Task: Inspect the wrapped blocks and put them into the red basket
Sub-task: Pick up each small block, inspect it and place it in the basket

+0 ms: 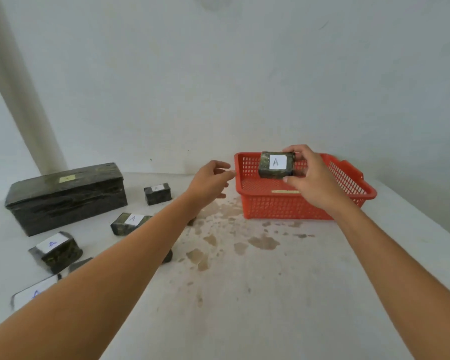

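A red basket (283,206) stands on the table at centre right. My right hand (312,178) grips a dark wrapped block (266,165) with a white "A" label, held above the basket's inside. My left hand (211,181) hovers just left of the basket rim, fingers apart and holding nothing. Several more wrapped blocks lie at the left: one at the back (157,193), one labelled "A" (126,223) partly under my left forearm, another (56,250) nearer, and one (31,294) at the lower left.
A large dark wrapped box (65,196) stands at the far left by the wall. The white table (244,294) has brown stains in its middle. A wall rises close behind the basket; the table's right edge runs past the basket.
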